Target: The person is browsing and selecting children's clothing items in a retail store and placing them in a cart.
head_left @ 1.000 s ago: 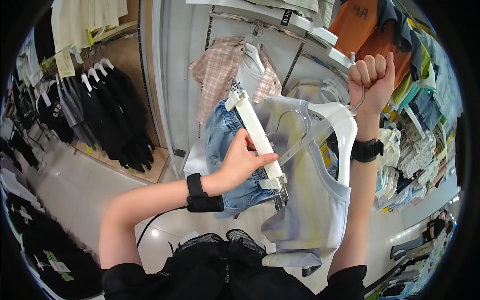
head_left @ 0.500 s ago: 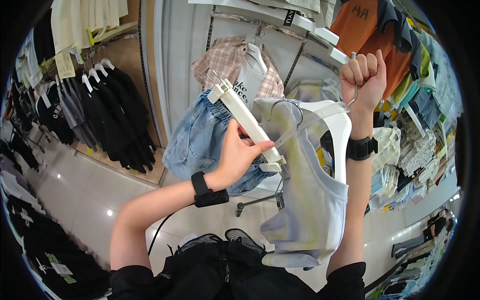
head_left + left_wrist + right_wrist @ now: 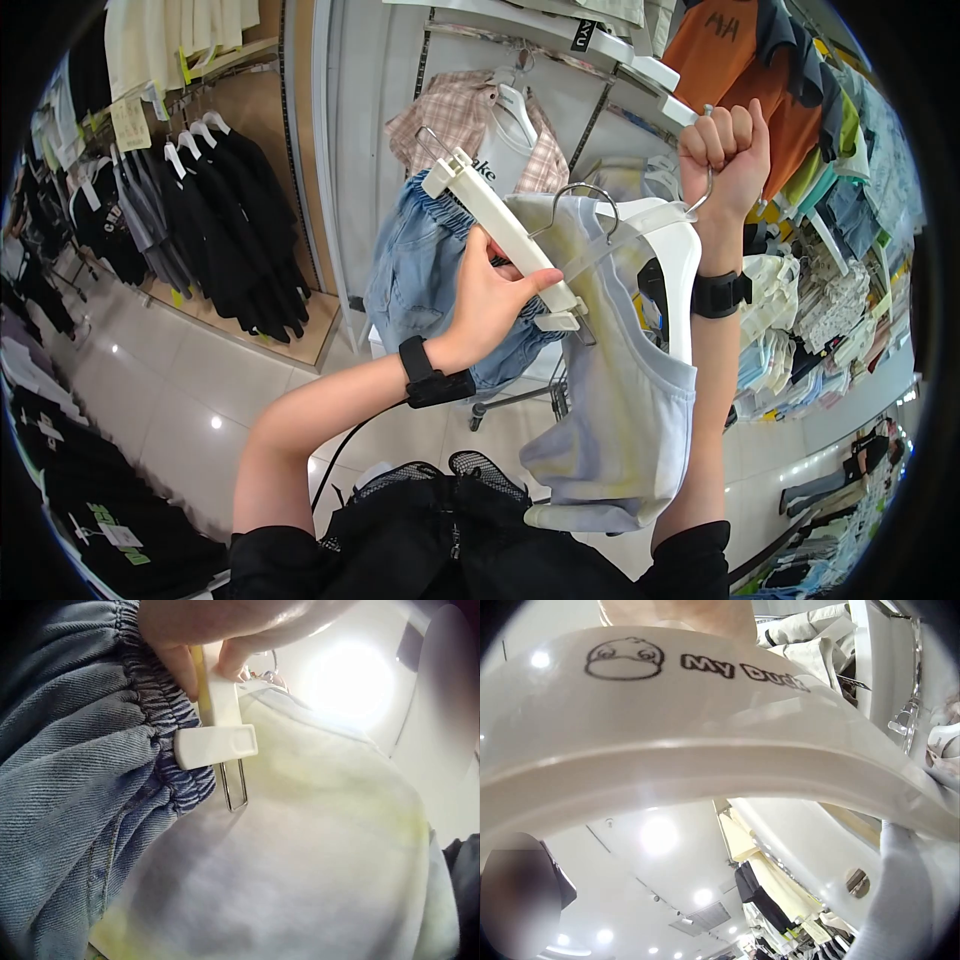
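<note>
My left hand grips the white bar of a clip hanger that carries light blue denim shorts. In the left wrist view a white clip bites the shorts' gathered waistband. My right hand is raised in a fist round the metal hook of a white hanger, printed with a duck logo. A pale sleeveless top with yellow and grey patches hangs from it. The two hangers cross in front of me.
A wall rack behind holds a plaid shirt over a white tee. Black garments hang on a rail at left. Folded and hung clothes fill shelves at right. A glossy tiled floor lies below.
The left hand has swung the clip hanger and shorts slightly right and up. The right hand with the top has stayed nearly still.
</note>
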Available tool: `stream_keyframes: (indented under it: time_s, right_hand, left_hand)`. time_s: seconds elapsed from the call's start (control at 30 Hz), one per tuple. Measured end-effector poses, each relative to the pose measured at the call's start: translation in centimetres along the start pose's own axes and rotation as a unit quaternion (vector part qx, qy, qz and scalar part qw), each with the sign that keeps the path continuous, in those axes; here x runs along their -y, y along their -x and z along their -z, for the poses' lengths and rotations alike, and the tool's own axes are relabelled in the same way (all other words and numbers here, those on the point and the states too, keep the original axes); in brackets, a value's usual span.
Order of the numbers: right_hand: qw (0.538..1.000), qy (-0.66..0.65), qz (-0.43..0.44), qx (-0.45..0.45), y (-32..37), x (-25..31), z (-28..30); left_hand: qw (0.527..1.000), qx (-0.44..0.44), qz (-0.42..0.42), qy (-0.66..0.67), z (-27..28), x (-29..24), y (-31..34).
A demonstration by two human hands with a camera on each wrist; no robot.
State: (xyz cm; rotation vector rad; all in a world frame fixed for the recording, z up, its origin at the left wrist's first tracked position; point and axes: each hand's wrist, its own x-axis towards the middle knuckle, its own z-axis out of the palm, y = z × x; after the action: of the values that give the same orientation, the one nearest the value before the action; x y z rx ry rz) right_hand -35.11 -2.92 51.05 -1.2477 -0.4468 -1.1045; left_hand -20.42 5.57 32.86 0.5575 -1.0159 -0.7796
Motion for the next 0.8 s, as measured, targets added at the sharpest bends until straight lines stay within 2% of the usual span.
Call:
stream_keyframes:
  time_s: [0.43,0.8]
  right_hand:
    - [1.0,-0.004,0.014,-0.01,0.25,-0.05,-0.72]
    - [1.0,-0.013,0.013,-0.01,0.32,-0.08,-0.8]
  left_hand:
    - [1.0,-0.021,0.002,0.014,-0.18,-0.03,-0.11]
    - [1.0,-0.007,0.01,-0.026,-0.04,0.41,0.48]
